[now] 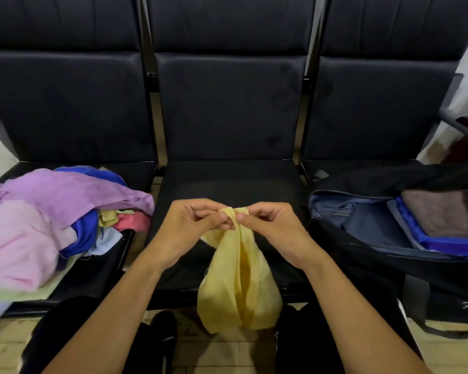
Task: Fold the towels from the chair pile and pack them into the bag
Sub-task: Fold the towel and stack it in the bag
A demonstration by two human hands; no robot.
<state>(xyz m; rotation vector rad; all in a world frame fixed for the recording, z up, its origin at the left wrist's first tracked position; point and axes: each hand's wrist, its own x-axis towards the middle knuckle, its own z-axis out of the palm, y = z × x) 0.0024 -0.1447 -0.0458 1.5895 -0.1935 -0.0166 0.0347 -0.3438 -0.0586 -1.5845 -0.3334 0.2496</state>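
Head view: at 6 o'clock, the left hand [197, 222] and right hand [268, 225] pinch the top edge of a yellow towel [238, 287] between curled fingers [222, 217], letting it hang straight for folding. The towel pile [46, 225] waits at 9 o'clock; the open bag [376, 228], part-packed, sits at 3 o'clock.

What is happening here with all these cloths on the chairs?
A person is sorting towels. Both hands, the left hand and the right hand, pinch the top edge of a yellow towel, which hangs unfolded in front of the middle chair. A pile of towels waits on the left chair. An open bag on the right chair already holds some folded cloth.
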